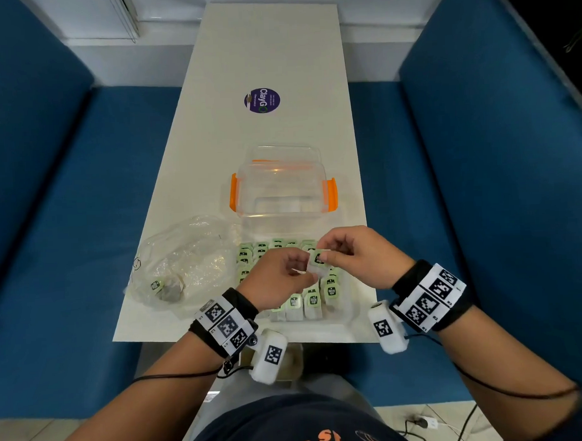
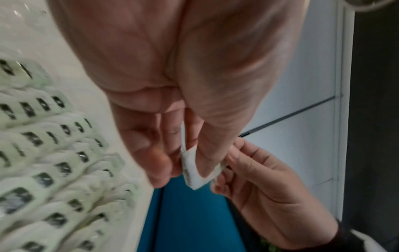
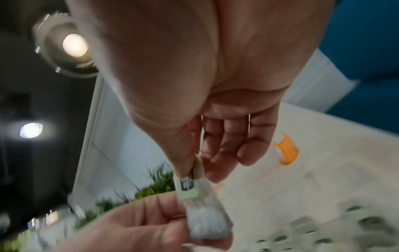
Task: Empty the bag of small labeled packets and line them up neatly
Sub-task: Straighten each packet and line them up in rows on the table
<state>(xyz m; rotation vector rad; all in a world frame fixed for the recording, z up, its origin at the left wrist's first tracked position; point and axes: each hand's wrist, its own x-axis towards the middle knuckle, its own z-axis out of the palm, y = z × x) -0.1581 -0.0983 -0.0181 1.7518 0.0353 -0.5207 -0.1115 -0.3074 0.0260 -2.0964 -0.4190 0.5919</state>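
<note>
We pinch one packet (image 1: pixel 318 262) between left hand (image 1: pixel 278 280) and right hand (image 1: pixel 360 256), likely to square its label before placing. Laid rows (image 1: pixel 305 299) sit at 6 o'clock beneath it; the bag (image 1: pixel 185 257), at 9 o'clock, holds one more packet.

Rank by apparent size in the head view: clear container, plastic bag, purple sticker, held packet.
1-2. clear container and plastic bag: too alike to rank.
3. purple sticker, though farthest away.
4. held packet.
</note>
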